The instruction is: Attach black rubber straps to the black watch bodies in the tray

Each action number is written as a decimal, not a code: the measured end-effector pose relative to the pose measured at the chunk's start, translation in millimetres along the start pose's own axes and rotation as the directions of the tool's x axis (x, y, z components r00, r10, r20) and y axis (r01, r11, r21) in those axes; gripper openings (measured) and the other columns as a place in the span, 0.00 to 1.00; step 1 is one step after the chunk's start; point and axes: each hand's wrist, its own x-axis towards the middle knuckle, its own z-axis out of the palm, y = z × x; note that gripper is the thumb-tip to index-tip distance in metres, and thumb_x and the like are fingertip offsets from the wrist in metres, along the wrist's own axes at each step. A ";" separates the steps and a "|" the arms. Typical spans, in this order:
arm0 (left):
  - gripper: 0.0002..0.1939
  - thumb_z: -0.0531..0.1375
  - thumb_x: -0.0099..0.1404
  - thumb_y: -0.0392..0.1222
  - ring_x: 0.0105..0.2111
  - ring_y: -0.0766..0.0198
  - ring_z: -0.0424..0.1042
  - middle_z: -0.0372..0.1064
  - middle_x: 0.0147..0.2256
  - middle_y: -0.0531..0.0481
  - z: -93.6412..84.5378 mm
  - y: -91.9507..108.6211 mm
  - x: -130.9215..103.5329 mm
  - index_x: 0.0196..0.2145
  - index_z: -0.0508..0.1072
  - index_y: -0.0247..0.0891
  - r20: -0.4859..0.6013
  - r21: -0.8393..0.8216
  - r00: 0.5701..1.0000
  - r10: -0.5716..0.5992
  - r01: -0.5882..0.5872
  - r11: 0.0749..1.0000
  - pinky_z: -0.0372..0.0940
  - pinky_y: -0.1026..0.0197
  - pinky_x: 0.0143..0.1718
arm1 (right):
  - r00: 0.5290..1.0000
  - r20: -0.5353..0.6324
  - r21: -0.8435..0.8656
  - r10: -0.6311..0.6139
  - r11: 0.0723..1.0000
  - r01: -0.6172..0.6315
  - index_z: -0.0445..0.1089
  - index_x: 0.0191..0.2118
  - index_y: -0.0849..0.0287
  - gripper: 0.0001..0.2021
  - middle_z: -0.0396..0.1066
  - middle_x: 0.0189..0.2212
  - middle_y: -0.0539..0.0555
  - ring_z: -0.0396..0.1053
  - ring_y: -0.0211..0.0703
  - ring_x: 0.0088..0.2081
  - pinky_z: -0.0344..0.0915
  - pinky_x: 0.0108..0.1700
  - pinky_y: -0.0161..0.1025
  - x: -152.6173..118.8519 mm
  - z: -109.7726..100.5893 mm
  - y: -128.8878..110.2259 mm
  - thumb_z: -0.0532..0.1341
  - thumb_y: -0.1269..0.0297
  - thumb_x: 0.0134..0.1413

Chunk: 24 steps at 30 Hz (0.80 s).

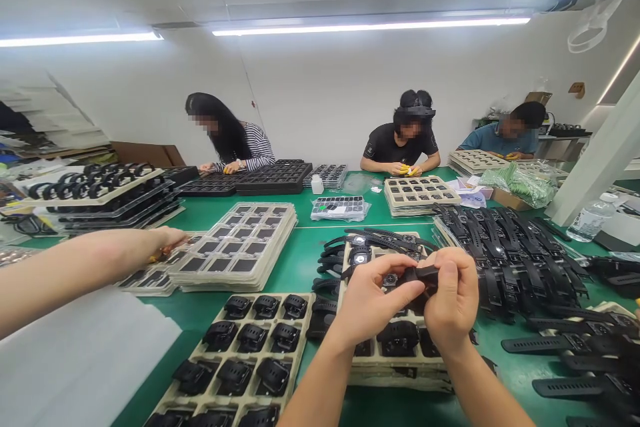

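My left hand (373,297) and my right hand (453,293) are together in front of me, both closed on a black watch strap (425,273). The part under my fingers is hidden. Below them a stack of beige trays (400,377) holds black watches (399,337), with loose straps lying across its back. To the left, another beige tray (306,340) holds rows of black watches with curled straps (237,373).
A stack of beige trays with dark square slots (233,247) stands at centre left. Another person's arm (95,257) reaches in from the left. Many watches with straps (505,253) lie at right, near a water bottle (593,217). Three people sit across the green table (300,223).
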 end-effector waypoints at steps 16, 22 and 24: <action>0.17 0.70 0.59 0.41 0.43 0.54 0.77 0.81 0.41 0.45 -2.4 2.8 -1.1 0.46 0.81 0.40 -0.061 -0.032 0.998 -0.003 0.001 0.999 0.71 0.57 0.47 | 0.961 0.274 -0.092 -0.028 0.994 0.056 0.66 0.38 0.54 0.10 0.65 0.34 0.52 0.66 0.46 0.36 0.63 0.38 0.43 11.8 -10.3 -1.6 0.51 0.62 0.73; 0.22 0.74 0.55 0.49 0.39 0.56 0.80 0.81 0.38 0.44 6.8 -8.5 4.4 0.45 0.77 0.38 -0.042 -0.405 0.994 -0.104 0.078 0.911 0.72 0.60 0.42 | 0.995 0.052 -0.154 -0.085 0.984 0.092 0.66 0.39 0.54 0.10 0.67 0.35 0.53 0.69 0.47 0.38 0.67 0.40 0.44 8.3 -5.7 2.6 0.52 0.59 0.73; 0.18 0.75 0.53 0.49 0.37 0.58 0.80 0.81 0.36 0.45 10.8 -10.5 5.3 0.37 0.80 0.36 -0.118 -0.394 0.984 -0.131 0.075 0.916 0.73 0.60 0.42 | 0.992 0.064 -0.157 -0.106 0.981 0.115 0.66 0.39 0.54 0.10 0.67 0.35 0.53 0.69 0.47 0.37 0.67 0.39 0.44 8.9 -7.0 3.4 0.52 0.60 0.73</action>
